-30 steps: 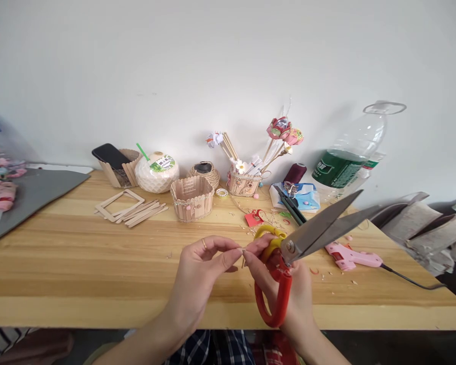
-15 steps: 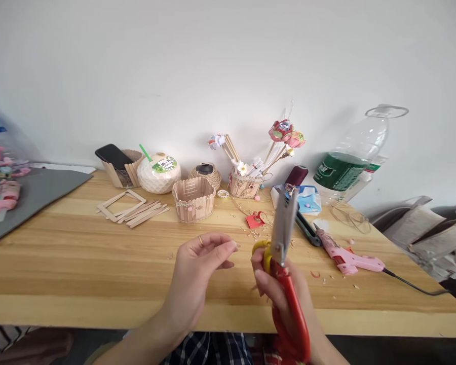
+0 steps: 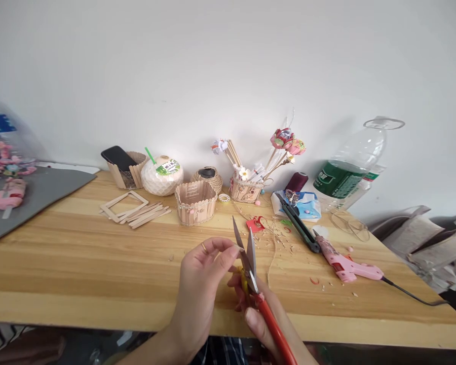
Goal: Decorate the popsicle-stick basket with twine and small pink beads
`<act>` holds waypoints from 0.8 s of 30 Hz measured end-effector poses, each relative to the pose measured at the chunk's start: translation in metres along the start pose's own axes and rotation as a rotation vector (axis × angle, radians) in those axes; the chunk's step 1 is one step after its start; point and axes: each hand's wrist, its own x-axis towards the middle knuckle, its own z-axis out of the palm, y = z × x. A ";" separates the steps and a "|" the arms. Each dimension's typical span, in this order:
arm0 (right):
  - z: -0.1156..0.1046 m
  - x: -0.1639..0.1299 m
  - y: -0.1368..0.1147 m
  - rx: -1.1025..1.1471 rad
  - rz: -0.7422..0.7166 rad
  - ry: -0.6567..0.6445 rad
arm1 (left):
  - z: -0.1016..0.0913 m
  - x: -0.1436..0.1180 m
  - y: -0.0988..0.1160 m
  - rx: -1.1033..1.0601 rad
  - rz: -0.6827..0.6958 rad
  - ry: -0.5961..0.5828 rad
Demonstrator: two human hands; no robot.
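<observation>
My right hand grips a pair of scissors with red and yellow handles. The blades stand apart and point up and away from me. Beside them, my left hand is closed in a pinch, its thumb and fingertips right at the left blade. Whatever lies between those fingertips is too small to make out. Beyond the hands sit a small craft-stick basket with trim round its rim and a scrap of red paper. A length of twine trails over the table behind the scissors.
Loose craft sticks and a stick frame lie at left. A pink glue gun and a dark green utility knife lie at right. Against the wall stand a coconut, a twine roll and a big bottle.
My right hand has brought the scissors left and down, next to my left fingertips. The blades have spread apart. My left hand keeps its pinch, shifted slightly right.
</observation>
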 end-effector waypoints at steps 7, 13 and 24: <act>0.001 -0.001 -0.012 -0.046 -0.014 -0.001 | 0.004 -0.005 -0.003 -0.075 -0.021 -0.003; 0.002 0.000 -0.014 -0.037 -0.024 0.018 | 0.005 -0.006 -0.003 -0.108 -0.008 0.033; 0.004 0.003 -0.014 -0.056 -0.055 0.033 | 0.007 -0.008 -0.005 -0.175 -0.047 0.077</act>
